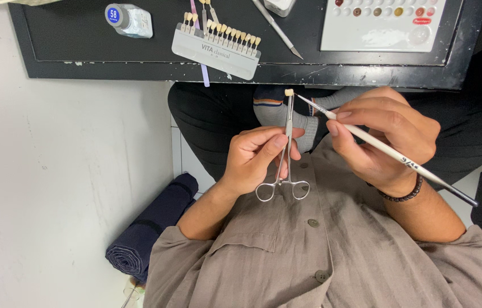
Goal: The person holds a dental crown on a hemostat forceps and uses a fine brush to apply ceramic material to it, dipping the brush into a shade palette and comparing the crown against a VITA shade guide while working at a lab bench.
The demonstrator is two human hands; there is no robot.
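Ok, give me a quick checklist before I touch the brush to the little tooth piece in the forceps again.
1. Tooth piece seated at the tip of the forceps: ok, it sits at the very end.
2. Left hand steady on the forceps: ok, fingers wrap the shaft above the ring handles.
3. Forceps locked shut: cannot tell, the ratchet is too small to see.
4. Brush aimed right: ok, the right hand holds it like a pen, its tip close beside the tooth piece.
5. Brush loaded with material: cannot tell.
6. Shade guide and palette nearby: ok, both lie on the dark tray ahead.
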